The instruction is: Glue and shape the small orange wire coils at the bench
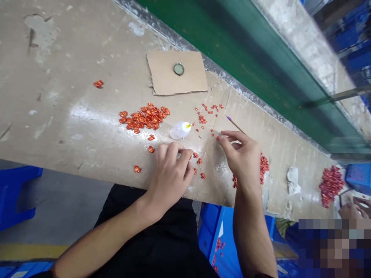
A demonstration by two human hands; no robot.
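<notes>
Right of the white, rounded bottle (176, 132), a tiny red piece (218, 138) is met by the right hand (242, 152), thumb and forefinger nearly closed; whether it is gripped cannot be told. Before the bottle, glossy, ridged orange-red pieces (199, 161) are neighboured by the curled left hand (172, 168), its hold hidden.

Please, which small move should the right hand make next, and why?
Perhaps the right hand should pinch the small red piece securely: its thumb and index fingertips are right at that piece, but whether they grip it cannot be told.
</notes>
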